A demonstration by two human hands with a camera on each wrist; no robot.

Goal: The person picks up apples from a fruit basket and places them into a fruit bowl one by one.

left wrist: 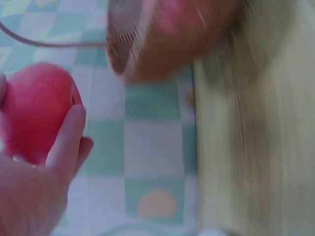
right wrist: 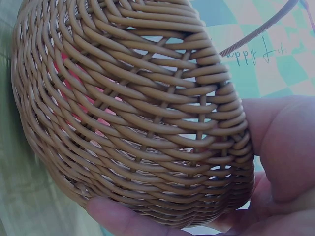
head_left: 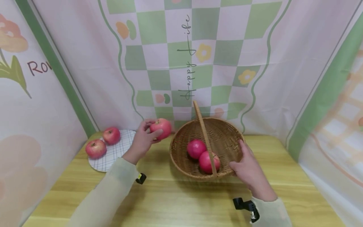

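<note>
My left hand (head_left: pixel 144 136) grips a red apple (head_left: pixel 161 128) between thumb and fingers, raised above the table just left of the wicker basket (head_left: pixel 227 138). In the left wrist view the same apple (left wrist: pixel 39 110) fills the grasp, with the basket (left wrist: pixel 167 54) blurred beyond it. My right hand (head_left: pixel 249 164) holds the basket's right rim, thumb over the edge; the right wrist view shows fingers (right wrist: pixel 123 216) spread against the woven outside. Inside the basket lie two red apples, one at the left (head_left: pixel 196 148) and one nearer the front (head_left: pixel 205 162), partly behind the handle (head_left: pixel 204 132).
A round checked mat (head_left: pixel 113 156) lies on the left of the wooden table (head_left: pixel 175 201), bearing two more apples, one behind (head_left: pixel 112 135) and one in front (head_left: pixel 96 148). A patterned cloth (head_left: pixel 184 63) hangs behind the table, with more cloth on both sides.
</note>
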